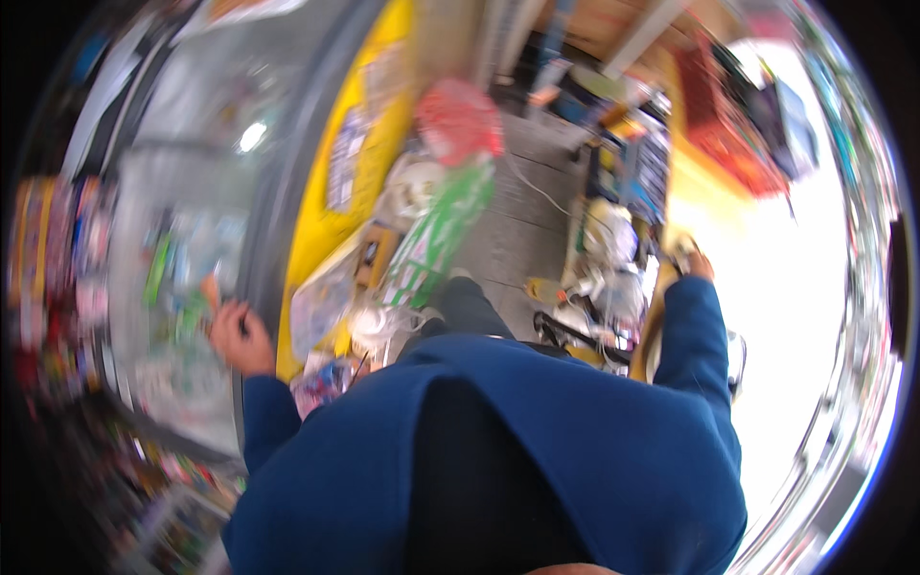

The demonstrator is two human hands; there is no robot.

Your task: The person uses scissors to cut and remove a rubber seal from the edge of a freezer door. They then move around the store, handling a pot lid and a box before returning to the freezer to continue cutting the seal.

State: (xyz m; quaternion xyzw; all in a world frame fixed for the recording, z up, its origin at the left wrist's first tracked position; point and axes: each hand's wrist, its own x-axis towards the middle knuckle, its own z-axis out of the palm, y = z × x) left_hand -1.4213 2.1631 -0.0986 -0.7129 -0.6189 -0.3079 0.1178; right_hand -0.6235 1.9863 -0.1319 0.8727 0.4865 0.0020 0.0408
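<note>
My left hand point(241, 337) is at the inner edge of a glass-topped case point(182, 182), above its glass. Its fingers are curled, with a dark patch among them and a small orange-brown piece point(210, 289) by their tips. Blur hides whether that piece is held or is a reflection. Green and white packets point(172, 264) show through the glass. On the other side, my right hand point(701, 264) is at the near-left edge of a pale yellow tabletop point(704, 206), beside a small greyish thing point(682, 247) that is too blurred to name. Its fingers are smeared.
Between case and table runs a grey tiled floor point(517, 240). A red bag point(460, 120) and a green-and-white striped bag point(443, 230) lie along the case's yellow side point(321, 211). White plastic bags point(613, 235) crowd the table's side. A red crate point(724, 120) stands on the tabletop.
</note>
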